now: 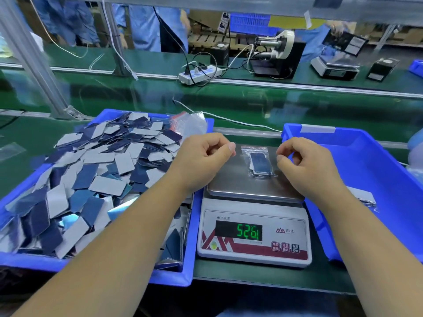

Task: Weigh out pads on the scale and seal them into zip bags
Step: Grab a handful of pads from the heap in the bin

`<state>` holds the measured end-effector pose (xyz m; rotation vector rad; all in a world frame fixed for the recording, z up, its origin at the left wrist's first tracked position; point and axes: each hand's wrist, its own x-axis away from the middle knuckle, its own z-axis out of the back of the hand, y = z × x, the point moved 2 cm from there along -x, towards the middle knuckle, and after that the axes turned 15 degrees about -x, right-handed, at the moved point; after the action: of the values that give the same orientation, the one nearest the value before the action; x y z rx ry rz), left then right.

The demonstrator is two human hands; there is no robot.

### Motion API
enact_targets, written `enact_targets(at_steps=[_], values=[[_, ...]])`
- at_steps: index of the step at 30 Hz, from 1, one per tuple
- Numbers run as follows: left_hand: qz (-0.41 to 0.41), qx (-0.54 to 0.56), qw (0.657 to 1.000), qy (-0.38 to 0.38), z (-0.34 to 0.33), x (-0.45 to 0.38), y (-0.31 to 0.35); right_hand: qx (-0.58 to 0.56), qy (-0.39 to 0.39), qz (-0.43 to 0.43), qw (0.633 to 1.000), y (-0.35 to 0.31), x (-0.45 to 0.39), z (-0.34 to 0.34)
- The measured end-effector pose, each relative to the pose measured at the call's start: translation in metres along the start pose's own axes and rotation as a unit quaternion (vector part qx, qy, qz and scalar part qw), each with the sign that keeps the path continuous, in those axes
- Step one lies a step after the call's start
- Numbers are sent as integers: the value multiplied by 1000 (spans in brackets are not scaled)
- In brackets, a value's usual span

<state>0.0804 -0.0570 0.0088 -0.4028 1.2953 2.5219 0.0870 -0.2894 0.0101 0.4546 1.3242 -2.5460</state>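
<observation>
Left hand (201, 156), right hand (304, 161): fingers loosely curled, gripping nothing, flanking zip bag (259, 162) of pads at 9 and 3 o'clock, apparently clear for a true reading; bag on scale (254, 227) pan; loose pads (91, 179) heaped in bin (187, 266) at 9 o'clock.

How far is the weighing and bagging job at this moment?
Done: one zip bag holding pads lies on the scale, whose display is lit. In hand: nothing; the left hand and right hand hover beside it. Left: the pile of pads remains.
</observation>
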Motion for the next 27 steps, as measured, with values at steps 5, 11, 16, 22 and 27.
enact_targets(at_steps=[5,11,16,22,27], values=[[-7,22,998,50,4,0,3,37,-55,53,996,-7,0,-9],[3,14,997,79,11,-3,7,188,-119,71,972,-15,4,-20],[-12,11,994,109,15,-2,11,222,-112,63,966,-16,3,-22],[6,18,992,128,22,-5,3,212,-84,10,974,-4,0,-3],[31,33,987,153,29,-10,-2,224,40,-95,969,34,4,55]])
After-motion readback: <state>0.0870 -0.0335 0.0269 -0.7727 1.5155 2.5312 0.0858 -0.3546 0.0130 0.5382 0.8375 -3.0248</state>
